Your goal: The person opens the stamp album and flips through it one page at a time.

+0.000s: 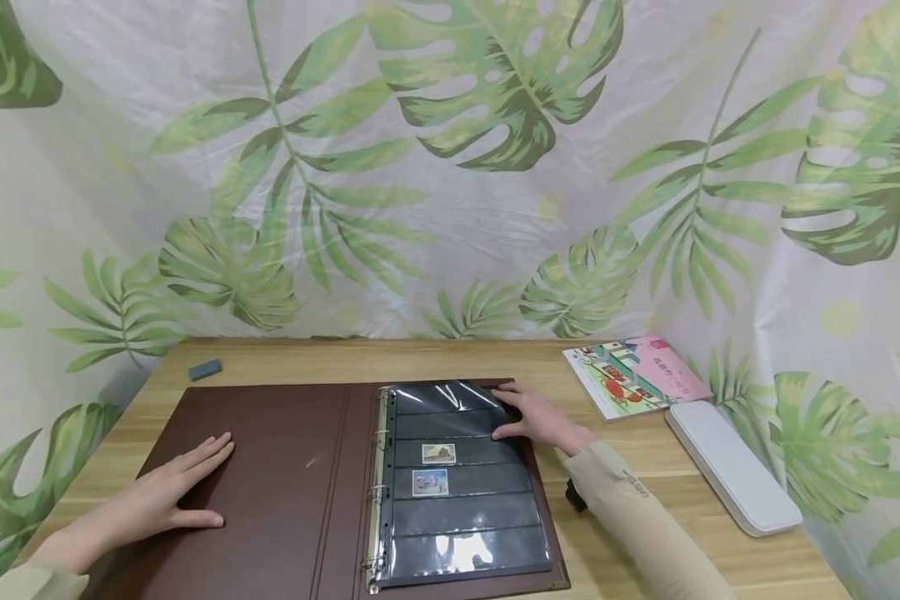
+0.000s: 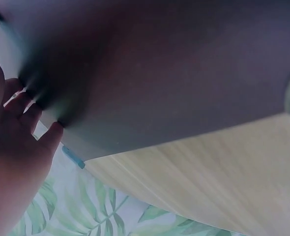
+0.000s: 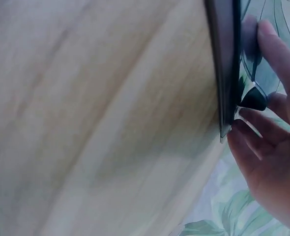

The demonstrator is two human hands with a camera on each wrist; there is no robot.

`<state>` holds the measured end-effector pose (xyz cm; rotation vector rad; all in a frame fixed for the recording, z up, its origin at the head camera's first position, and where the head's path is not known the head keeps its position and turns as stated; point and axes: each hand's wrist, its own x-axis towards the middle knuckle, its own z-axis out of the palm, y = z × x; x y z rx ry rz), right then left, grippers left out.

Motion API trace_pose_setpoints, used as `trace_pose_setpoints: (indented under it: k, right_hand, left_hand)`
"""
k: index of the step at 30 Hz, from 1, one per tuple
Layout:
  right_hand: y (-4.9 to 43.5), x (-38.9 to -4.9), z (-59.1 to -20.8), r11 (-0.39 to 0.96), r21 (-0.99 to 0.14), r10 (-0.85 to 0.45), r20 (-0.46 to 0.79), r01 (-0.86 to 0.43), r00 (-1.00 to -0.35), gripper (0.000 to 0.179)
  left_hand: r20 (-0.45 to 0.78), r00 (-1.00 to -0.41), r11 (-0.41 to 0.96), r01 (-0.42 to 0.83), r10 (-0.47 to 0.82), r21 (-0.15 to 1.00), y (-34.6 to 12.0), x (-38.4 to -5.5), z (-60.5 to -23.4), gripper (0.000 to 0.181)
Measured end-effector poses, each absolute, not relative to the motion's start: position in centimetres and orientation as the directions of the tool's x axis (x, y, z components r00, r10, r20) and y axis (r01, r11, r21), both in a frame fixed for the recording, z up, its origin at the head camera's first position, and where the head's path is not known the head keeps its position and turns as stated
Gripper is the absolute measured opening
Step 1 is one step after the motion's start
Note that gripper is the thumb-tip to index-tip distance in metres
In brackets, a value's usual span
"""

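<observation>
Pinching with right hand (image 1: pixel 543 417) the curled-up far right corner of black page (image 1: pixel 487 477). Resting with left hand (image 1: pixel 168 492), fingers extended, on brown cover (image 1: pixel 277 467). Along page's left edge, metal rings (image 1: pixel 377 492); in page's rows, two stamps (image 1: pixel 438 454), one nearer than the other. All lying open on desk (image 1: pixel 420 358). Beside cover's right edge, partly behind right sleeve (image 1: pixel 630 517), small black object (image 1: pixel 574 496). Farther right, pink booklet (image 1: pixel 663 367), with white case (image 1: pixel 735 471) at its near corner. Beyond cover's far left corner, blue-grey block (image 1: pixel 205 369). Behind desk, leaf-print cloth (image 1: pixel 495 250).
</observation>
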<state>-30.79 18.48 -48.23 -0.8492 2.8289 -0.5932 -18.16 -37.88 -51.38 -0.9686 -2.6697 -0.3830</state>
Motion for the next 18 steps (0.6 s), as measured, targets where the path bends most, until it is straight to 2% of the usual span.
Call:
trace_pose_setpoints:
  k: [3,9,13,15,18]
  right_hand:
    - [18.4,-30.5,-47.9,0.777,-0.411,-0.519,0.01,-0.477,-0.854,0.08]
    - [18.5,-30.4,-47.5,0.763,-0.501,-0.469,0.005,-0.409,-0.883,0.083]
    - [18.5,-30.7,-47.6,0.677,-0.642,-0.427,0.054,-0.359,-0.903,0.083]
    - [18.7,-30.7,-47.5,0.621,-0.714,-0.397,0.067,-0.322,-0.915,0.073]
    - [19.0,-30.5,-46.9,0.555,-0.8,-0.354,0.02,-0.227,-0.935,0.047]
  left_hand:
    - [0.336,-0.745,0.745,0.648,0.576,0.158,-37.9,-18.1,-51.3,0.099]
    - [0.318,-0.761,0.752,0.634,0.566,0.181,-37.9,-18.0,-51.1,0.103]
    - [0.304,-0.776,0.763,0.617,0.552,0.19,-37.9,-18.0,-51.1,0.102]
    - [0.302,-0.78,0.765,0.614,0.549,0.196,-37.9,-17.9,-51.1,0.101]
    - [0.308,-0.772,0.756,0.624,0.556,0.198,-37.9,-17.9,-51.2,0.101]
